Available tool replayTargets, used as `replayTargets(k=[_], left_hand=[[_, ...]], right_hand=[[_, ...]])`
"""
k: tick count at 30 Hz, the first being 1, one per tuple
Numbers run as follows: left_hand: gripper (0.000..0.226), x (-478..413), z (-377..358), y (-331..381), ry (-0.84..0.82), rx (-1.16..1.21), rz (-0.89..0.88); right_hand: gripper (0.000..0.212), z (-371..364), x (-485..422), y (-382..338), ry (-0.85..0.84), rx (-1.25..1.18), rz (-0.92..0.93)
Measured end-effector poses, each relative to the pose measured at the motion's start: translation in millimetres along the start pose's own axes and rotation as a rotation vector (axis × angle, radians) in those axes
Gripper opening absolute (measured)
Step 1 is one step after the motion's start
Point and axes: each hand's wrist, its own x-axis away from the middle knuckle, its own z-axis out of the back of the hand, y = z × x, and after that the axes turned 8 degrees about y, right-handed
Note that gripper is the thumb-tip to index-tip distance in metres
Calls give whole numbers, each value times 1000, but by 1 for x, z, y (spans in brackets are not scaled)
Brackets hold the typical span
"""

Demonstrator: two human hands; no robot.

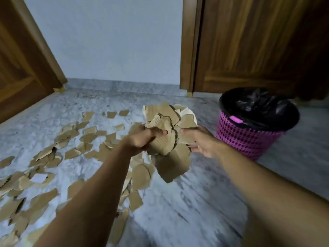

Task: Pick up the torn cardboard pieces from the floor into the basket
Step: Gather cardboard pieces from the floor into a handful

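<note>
A bundle of torn cardboard pieces [169,125] was held in mid-air above the marble floor [187,202], clamped from both sides, probably because so many loose sheets would slip from one hand alone. The left hand [146,138] had its fingers curled round the bundle's near side, thumb across the front. The right hand [199,141] gripped the far side, thumb on top and fingers underneath, likely to catch the big piece sagging toward 6 o'clock.

The pink mesh basket [249,139], lined with a black bin bag [258,106] to hold small bits, stood close at 3 o'clock of the bundle, apart from it. Many cardboard scraps [53,157] lay on the floor from 7 to 10 o'clock, so the job looked far from done.
</note>
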Motion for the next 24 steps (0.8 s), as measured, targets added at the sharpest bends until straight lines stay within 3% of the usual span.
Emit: replayTargets(k=[7, 12, 15, 19, 22, 24], left_hand=[[20, -52, -139, 111, -84, -48, -144], [33, -90, -218, 154, -186, -56, -323], [44, -120, -258, 171, -224, -44, -394], [35, -169, -315, 179, -199, -45, -423], [37, -196, -345, 166, -216, -48, -389], [40, -219, -362, 149, -193, -64, -312]], right_hand=[[46, 158, -26, -67, 172, -74, 84], [33, 236, -40, -90, 328, -214, 156], [37, 271, -55, -99, 448, -340, 233], [41, 316, -89, -98, 546, -343, 315], [55, 338, -111, -83, 553, -279, 253], [47, 350, -129, -70, 551, -236, 191]])
